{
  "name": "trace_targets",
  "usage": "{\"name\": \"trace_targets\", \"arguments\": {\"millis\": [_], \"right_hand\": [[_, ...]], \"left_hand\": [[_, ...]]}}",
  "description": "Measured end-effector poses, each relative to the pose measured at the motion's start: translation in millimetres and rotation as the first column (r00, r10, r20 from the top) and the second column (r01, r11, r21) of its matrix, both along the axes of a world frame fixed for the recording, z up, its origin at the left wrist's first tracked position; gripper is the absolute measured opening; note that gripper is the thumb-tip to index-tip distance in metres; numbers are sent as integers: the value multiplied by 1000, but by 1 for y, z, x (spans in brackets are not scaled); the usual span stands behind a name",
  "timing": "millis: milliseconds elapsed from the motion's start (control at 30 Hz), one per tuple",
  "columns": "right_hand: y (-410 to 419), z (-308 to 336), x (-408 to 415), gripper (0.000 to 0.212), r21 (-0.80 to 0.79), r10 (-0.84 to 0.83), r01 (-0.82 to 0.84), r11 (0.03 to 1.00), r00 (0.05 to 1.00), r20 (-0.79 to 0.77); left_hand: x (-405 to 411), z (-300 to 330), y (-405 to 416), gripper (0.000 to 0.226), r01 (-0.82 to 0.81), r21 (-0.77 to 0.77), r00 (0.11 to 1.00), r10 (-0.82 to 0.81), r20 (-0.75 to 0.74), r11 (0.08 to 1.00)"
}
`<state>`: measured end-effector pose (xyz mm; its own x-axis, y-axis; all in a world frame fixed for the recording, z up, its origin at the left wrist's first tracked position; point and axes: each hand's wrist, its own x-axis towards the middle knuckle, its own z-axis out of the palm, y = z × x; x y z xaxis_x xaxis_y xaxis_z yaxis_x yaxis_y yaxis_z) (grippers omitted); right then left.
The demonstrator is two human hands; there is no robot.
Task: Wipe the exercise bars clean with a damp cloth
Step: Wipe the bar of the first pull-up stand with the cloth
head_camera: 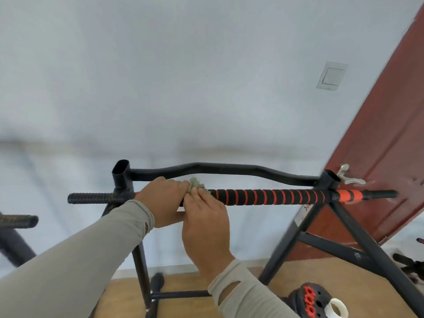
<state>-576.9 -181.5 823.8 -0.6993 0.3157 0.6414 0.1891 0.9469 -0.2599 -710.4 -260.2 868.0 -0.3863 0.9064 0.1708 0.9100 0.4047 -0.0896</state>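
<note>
Bar (263, 196), padded black with orange rings, lies 9-to-3 across the stand (339, 246). Right hand (206, 228) pinches the cloth (197, 183) against it; left hand (166, 200) wraps the bar at 9 o'clock. Best: brace left, slide cloth toward 3 o'clock, rotating around the padding.

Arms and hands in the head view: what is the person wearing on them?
Both arms are covered by long, snug, grey-beige sleeves reaching the wrists. Each cuff has a slit, probably a thumb hole, left unused. The left hand and right hand are bare: no gloves, rings or watch visible.
</note>
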Motion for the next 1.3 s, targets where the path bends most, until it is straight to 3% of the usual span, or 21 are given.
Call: {"name": "trace_targets", "arguments": {"millis": [67, 167, 300, 467, 633, 867, 1033, 1200, 1300], "right_hand": [[2, 15, 2, 29, -61, 21, -21, 998, 1000, 4], [17, 41, 22, 28, -325, 9, -2, 946, 1000, 19], [28, 68, 29, 27, -631, 103, -109, 768, 994, -46], [29, 71, 20, 23, -730, 249, -215, 649, 966, -64], [25, 68, 19, 19, -784, 329, -234, 575, 944, -41], [7, 80, 1, 21, -741, 361, -257, 621, 932, -20], [-12, 93, -27, 23, -629, 320, -238, 740, 947, 19], [-50, 91, -66, 34, -364, 297, -260, 894, 954, 47], [-69, 87, -84, 37, -216, 273, -266, 940, 962, 0]], "left_hand": [[2, 5, -11, 40, 19, -23, 999, -19, -27, 1000], [4, 13, -41, 70, 6, 10, 1000, -7, 20, 1000], [3, 30, -93, 50, -136, 180, 988, 121, 92, 974], [1, 45, -160, 40, -506, 270, 861, 461, 215, 819], [18, 44, -191, 44, -724, 184, 682, 649, 337, 665], [18, 21, -197, 47, -742, 168, 643, 616, 455, 649], [-10, 22, -194, 46, -753, 255, 630, 553, 545, 606], [-28, 11, -185, 43, -634, 340, 754, 458, 471, 694], [-37, 8, -173, 40, -667, 347, 698, 391, 601, 659]]}}
